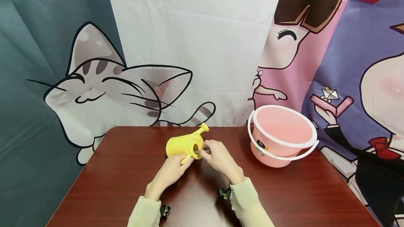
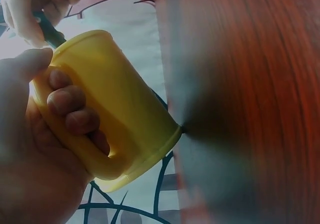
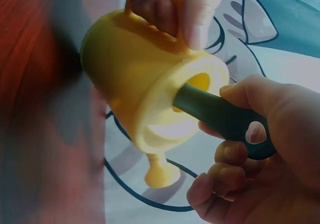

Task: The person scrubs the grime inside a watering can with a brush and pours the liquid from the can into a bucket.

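A yellow toy watering can (image 1: 178, 146) is tipped over on its side above the table, its mouth facing right and its spout (image 3: 162, 174) pointing away from me. My left hand (image 1: 172, 171) grips the can's handle (image 2: 75, 139), fingers curled through the loop. With thumb and fingers, my right hand (image 1: 222, 160) pinches a dark green handle (image 3: 212, 111) that has a hole near its end. The handle's far part goes into the can's opening (image 3: 200, 81), and whatever it leads to is hidden inside.
On the table's right side stands a pink bucket (image 1: 268, 134) with a white rim and a white handle (image 1: 288, 157) hanging down in front. The brown table (image 1: 126, 171) ends at a printed cloth backdrop (image 1: 195, 45). A dark device (image 1: 225, 193) sits at each wrist.
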Demonstrator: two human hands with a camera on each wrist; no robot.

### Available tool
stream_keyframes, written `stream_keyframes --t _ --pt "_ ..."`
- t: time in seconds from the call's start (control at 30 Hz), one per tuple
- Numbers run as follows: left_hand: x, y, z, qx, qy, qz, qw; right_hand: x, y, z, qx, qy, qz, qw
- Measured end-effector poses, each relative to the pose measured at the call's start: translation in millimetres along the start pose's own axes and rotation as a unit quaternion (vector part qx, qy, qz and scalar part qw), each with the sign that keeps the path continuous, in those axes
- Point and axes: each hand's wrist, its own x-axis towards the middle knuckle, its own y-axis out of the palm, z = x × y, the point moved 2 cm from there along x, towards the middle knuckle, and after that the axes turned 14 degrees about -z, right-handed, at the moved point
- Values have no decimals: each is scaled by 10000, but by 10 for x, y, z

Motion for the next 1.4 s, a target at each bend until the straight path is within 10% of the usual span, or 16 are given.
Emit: stream_keyframes --t 1.4 --pt "-10 -3 -14 24 110 -25 9999 -46 160 -51 -23 -50 120 9999"
